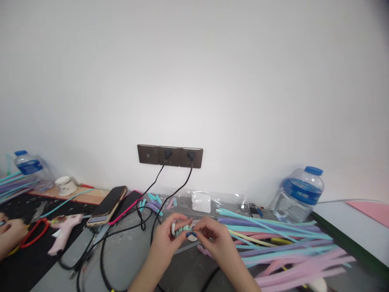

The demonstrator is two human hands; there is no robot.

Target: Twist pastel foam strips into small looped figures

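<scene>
Between the fingers of my left hand [164,241] is a small piece of pale mint pipe cleaner [182,231], wound in a coil with a whitish loop at its left end. My right hand [217,241] pinches at the other end of the same piece, thumb and forefinger close to my left thumb. The fingertips hide part of it. To the right, just past my right hand, a spread of long fuzzy pipe cleaners [291,253] in pink, purple, blue and yellow lies on the grey table. Short bent pipe cleaner pieces [154,205] lie behind my left hand.
Black cables [114,235] run from the wall sockets [170,156] across the table left of my hands. Two phones [107,206], a pink glue gun [65,233] and red scissors [35,233] lie further left, near another person's hand [12,235]. A water bottle [300,194] stands at right.
</scene>
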